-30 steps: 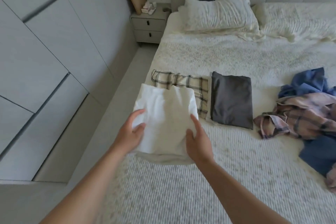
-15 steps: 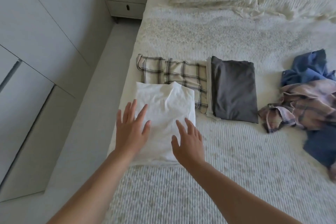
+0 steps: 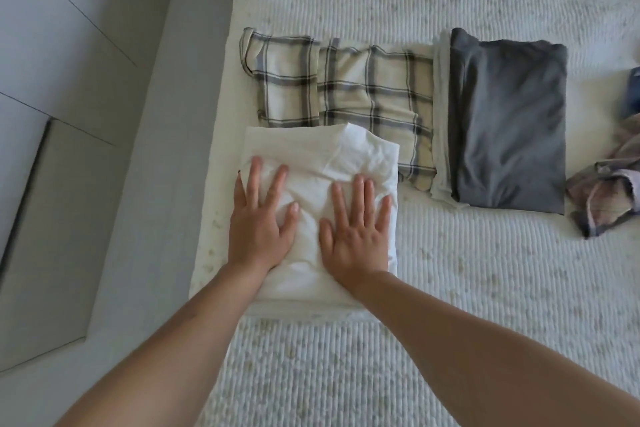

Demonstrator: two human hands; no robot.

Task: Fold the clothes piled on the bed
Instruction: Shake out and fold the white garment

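Pale textured bedspread (image 3: 450, 288) across most of the view, ribbed weave, faint speckling. Grey floor (image 3: 138, 184) down the left side, pale wardrobe panels (image 3: 52, 45) beyond, dark seam lines between them. Folded dark grey garment (image 3: 505, 121) flat on the spread, right of centre. Folded plaid garment (image 3: 346, 87) just left of it, edges touching. Folded white garment (image 3: 311, 163) nearest the bed's left edge, overlapping the plaid piece's near edge. Crumpled pink-plaid and blue clothes (image 3: 609, 191) at far right, partly cut off, unfolded. Left hand (image 3: 259, 229) and right hand (image 3: 356, 236) flat on the white garment, side by side, fingers straight and spread, gripping nothing.
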